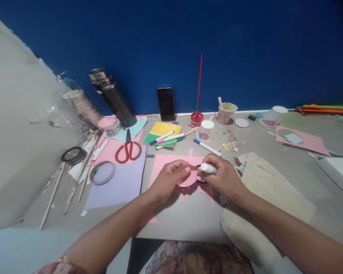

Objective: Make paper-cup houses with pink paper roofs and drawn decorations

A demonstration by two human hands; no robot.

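Observation:
Over the middle of the table, my left hand (171,177) pinches a rounded piece of pink paper (187,180) between thumb and fingers. Close against its right edge, my right hand (224,175) is closed around a white tube with a rounded end (208,168); its exact kind does not show. A dark curved object peeks out between the hands, mostly hidden by my right fingers. Beneath both hands lies a larger, jagged-edged pink sheet (157,167).
Red-handled scissors (128,148) and a tape roll (103,173) rest on coloured sheets at left. A dark flask (117,101), a phone (165,103), a white paper cup (205,130) and a red stick in a red base (197,119) stand behind. Beige cloth (274,190) lies under my right forearm.

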